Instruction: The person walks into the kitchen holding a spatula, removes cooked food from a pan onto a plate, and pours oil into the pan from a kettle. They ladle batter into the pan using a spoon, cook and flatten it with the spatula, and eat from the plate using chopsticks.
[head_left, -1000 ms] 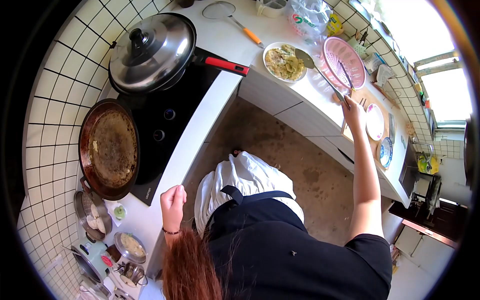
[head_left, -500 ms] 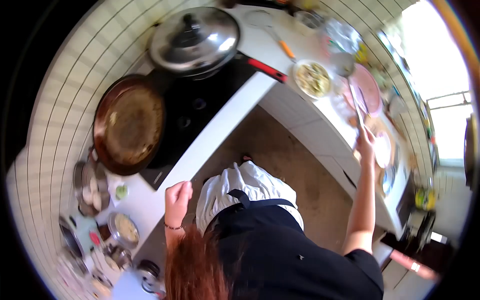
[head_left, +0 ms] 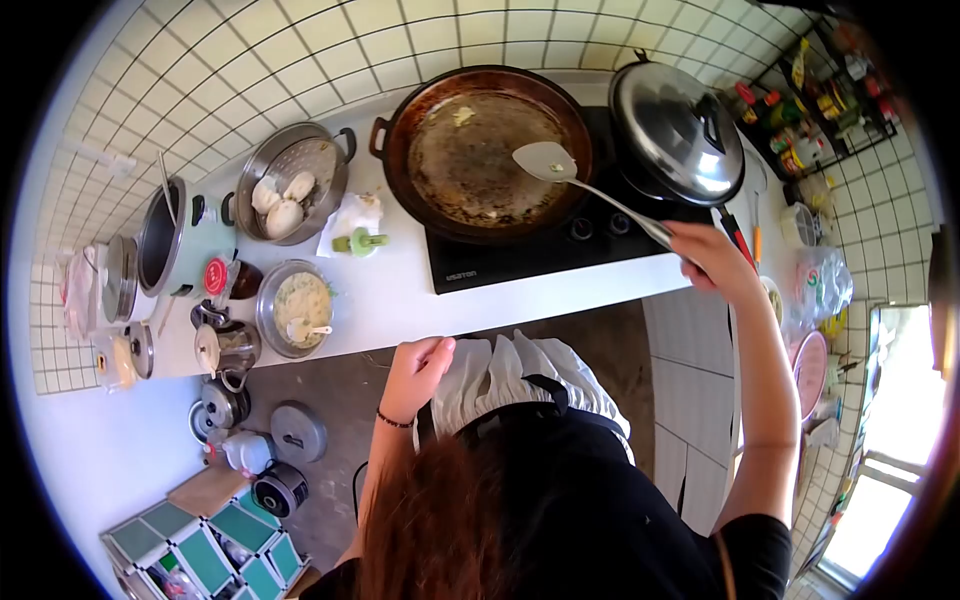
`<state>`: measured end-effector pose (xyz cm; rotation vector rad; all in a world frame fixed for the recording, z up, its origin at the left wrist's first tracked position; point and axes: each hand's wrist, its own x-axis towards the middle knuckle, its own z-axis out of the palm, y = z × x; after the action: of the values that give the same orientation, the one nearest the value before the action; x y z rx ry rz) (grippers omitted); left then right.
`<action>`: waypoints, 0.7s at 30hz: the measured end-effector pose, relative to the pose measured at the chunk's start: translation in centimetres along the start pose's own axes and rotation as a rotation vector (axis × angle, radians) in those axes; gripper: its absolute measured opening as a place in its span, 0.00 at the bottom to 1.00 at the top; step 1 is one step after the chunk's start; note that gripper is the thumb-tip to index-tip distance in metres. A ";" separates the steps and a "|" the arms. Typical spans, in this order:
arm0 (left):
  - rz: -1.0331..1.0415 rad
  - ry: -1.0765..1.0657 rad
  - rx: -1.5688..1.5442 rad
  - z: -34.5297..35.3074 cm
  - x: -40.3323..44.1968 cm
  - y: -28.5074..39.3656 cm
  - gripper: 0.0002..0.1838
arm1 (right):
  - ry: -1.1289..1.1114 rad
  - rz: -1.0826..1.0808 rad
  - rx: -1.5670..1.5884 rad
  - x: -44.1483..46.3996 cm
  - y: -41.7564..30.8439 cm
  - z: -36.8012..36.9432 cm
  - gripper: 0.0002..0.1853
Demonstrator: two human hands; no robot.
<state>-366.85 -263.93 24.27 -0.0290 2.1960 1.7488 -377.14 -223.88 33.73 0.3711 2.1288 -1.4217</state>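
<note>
My right hand (head_left: 713, 258) grips the handle of a metal spatula (head_left: 546, 162). Its blade hangs over the right part of a wide brown frying pan (head_left: 470, 150) on the black cooktop (head_left: 480, 270); I cannot tell whether blade and pan touch. A small pale scrap (head_left: 463, 116) lies on the pan's browned bottom, and another bit clings to the blade. Near the counter's front edge, my left hand (head_left: 418, 375) is curled closed with no object showing in it. Closest to it is a metal bowl (head_left: 270, 335) of pale batter with a white spoon (head_left: 305, 330) in it.
Right of the pan, a lidded pot (head_left: 675, 135) stands on the cooktop. A steamer pan (head_left: 325, 215) with several white pieces, a green-handled tool (head_left: 360, 241), a glass teapot (head_left: 235, 345) and a pale green cooker (head_left: 205, 240) fill the left counter. A seasoning rack (head_left: 820, 100) hangs at right.
My view has swung from the right-hand counter to the cooktop. The spatula has moved in my right hand from beside the pink basin to over the pan. My left hand stays closed.
</note>
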 end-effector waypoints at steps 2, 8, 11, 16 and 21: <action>-0.006 0.083 -0.026 -1.6 -1.2 -0.1 0.20 | -0.012 0.063 -0.067 4.4 -3.2 1.2 0.23; -0.071 0.253 -0.091 -6.3 -3.5 -3.2 0.20 | -0.029 0.040 -0.528 13.8 -11.3 3.9 0.20; -0.092 0.293 -0.088 -7.7 -4.0 -4.7 0.19 | -0.045 0.121 -0.555 18.2 -14.2 5.3 0.21; -0.110 0.324 -0.128 -9.4 -4.4 -5.3 0.19 | 0.036 0.080 -0.670 19.7 -17.6 10.0 0.21; -0.100 0.330 -0.152 -10.5 -4.5 -6.1 0.19 | 0.028 -0.070 -0.565 18.3 -13.6 12.2 0.21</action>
<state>-363.80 -276.25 21.69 -0.4878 2.2249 1.9651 -395.37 -241.78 29.89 0.0965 2.4648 -0.7918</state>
